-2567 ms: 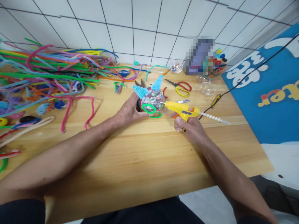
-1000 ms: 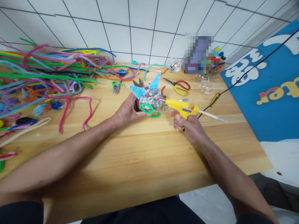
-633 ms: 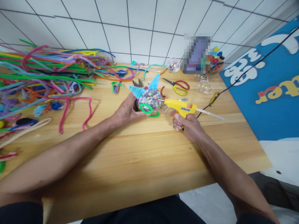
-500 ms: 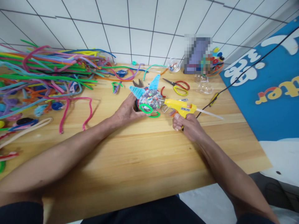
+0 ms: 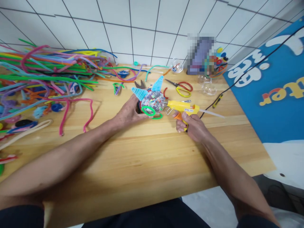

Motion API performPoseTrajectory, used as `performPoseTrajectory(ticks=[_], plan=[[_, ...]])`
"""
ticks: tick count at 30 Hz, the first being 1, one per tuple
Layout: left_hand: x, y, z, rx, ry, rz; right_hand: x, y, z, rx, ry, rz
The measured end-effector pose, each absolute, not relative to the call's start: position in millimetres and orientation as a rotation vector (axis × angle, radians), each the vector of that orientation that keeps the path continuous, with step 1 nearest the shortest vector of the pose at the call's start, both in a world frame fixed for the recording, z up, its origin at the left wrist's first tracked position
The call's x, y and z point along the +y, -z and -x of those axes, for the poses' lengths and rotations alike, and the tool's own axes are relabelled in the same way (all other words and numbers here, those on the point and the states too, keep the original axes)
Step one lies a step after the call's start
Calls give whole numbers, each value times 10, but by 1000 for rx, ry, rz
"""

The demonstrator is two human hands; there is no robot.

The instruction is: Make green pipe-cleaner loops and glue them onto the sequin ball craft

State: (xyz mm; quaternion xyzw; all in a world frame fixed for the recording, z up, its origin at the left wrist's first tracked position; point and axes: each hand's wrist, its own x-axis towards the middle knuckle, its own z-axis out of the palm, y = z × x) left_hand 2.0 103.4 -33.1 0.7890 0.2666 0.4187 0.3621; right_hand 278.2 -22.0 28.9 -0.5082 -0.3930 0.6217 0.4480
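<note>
Clock directions are taken from the middle of the grey ball speckled with many colours [image 5: 154, 100], twelve towards the white tiled wall [image 5: 142, 28]. The ball is at the pale wooden table [image 5: 142, 171], ahead of the person; whether it rests on the wood or is slightly raised cannot be told. Two light-blue, ridged, pointed ears [image 5: 158, 84] rise from it at ten and just past twelve, and a bright green fuzzy ring [image 5: 148, 110] sits at seven. The left hand [image 5: 128, 111] comes in from eight, cupped around the ball's side, thumb along the near edge and other fingers mostly hidden; presumably it steadies the piece while leaving the opposite side exposed. The right hand [image 5: 193, 125], at four, is closed around the handle of a yellow plastic glue gun [image 5: 182, 106], fingers by its orange trigger [image 5: 178, 116]; whether that is squeezed cannot be told. The gun lies along three o'clock, its metal nozzle [image 5: 165, 102] meeting the ball's outline; contact cannot be confirmed. A translucent glue stick [image 5: 212, 113] projects from its rear, well apart from the ball. Red-and-yellow-handled scissors [image 5: 184, 89] lie at two, apparently set aside within reach. The heap of multicoloured fuzzy stems [image 5: 59, 68] spreads at ten, probably kept there so the near side leaves room for both forearms.
</note>
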Motion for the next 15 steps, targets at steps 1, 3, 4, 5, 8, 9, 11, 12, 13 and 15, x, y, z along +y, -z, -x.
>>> performPoseTrajectory(ticks=[1, 3, 4, 5, 8, 9, 11, 12, 13, 15], plan=[[1031, 330, -20, 682, -1080, -2039, -216, -286, -2787, -983, -1537, 1255], [1026, 327, -19, 680, -1080, -2048, -210, -275, -2792, -995, -1537, 1249], [1026, 326, -18, 687, -1078, -2049, -208, -268, -2793, -999, -1539, 1248], [1028, 327, -16, 696, -1075, -2047, -207, -261, -2793, -1001, -1542, 1249], [1039, 335, -10, 708, -1059, -2047, -209, -248, -2785, -1018, -1528, 1258], [1042, 339, -9, 701, -1059, -2047, -212, -249, -2781, -1024, -1519, 1261], [1047, 348, -10, 684, -1073, -2040, -216, -256, -2770, -1030, -1505, 1270], [1047, 351, -12, 678, -1083, -2035, -216, -262, -2765, -1030, -1501, 1276], [1047, 354, -14, 675, -1094, -2032, -215, -267, -2759, -1026, -1498, 1283], [1047, 355, -18, 675, -1104, -2034, -211, -276, -2750, -1021, -1490, 1295]])
